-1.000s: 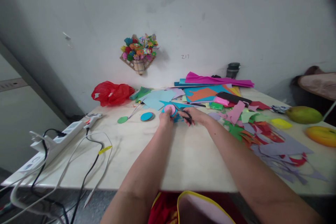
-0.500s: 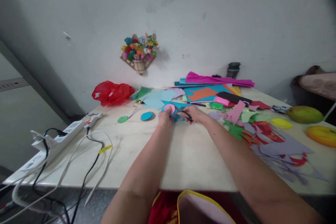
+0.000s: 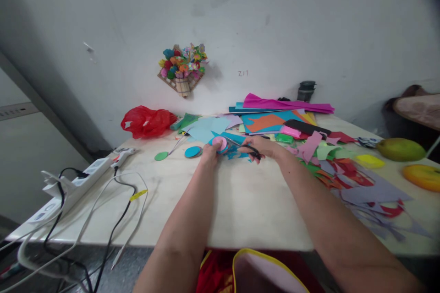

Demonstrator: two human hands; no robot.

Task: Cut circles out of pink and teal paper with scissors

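Observation:
Between the thumb and fingers of my left hand [image 3: 210,152] is a pink paper circle [image 3: 219,143] laid over blue paper [image 3: 226,147]. My right hand [image 3: 260,146] is closed round the dark handles of a pair of scissors [image 3: 252,151]. Their blades point left, close to the blue paper's edge. Small blue offcuts [image 3: 240,154] lie on the table just below the blades. Left of my left hand rests a stack of blue circles [image 3: 193,151], and farther left a green circle [image 3: 161,156].
A red plastic bag [image 3: 147,121] sits at the back left, near a white power strip [image 3: 82,178] with cables. Coloured paper scraps [image 3: 343,174] cover the right side. Two mango-like fruits [image 3: 400,150] lie at the far right. Paper sheets [image 3: 268,121] are piled at the back.
My right hand has drawn slightly right with the scissors, showing more of the blades. My left hand, with the paper, has shifted a little left. More blue offcuts show below.

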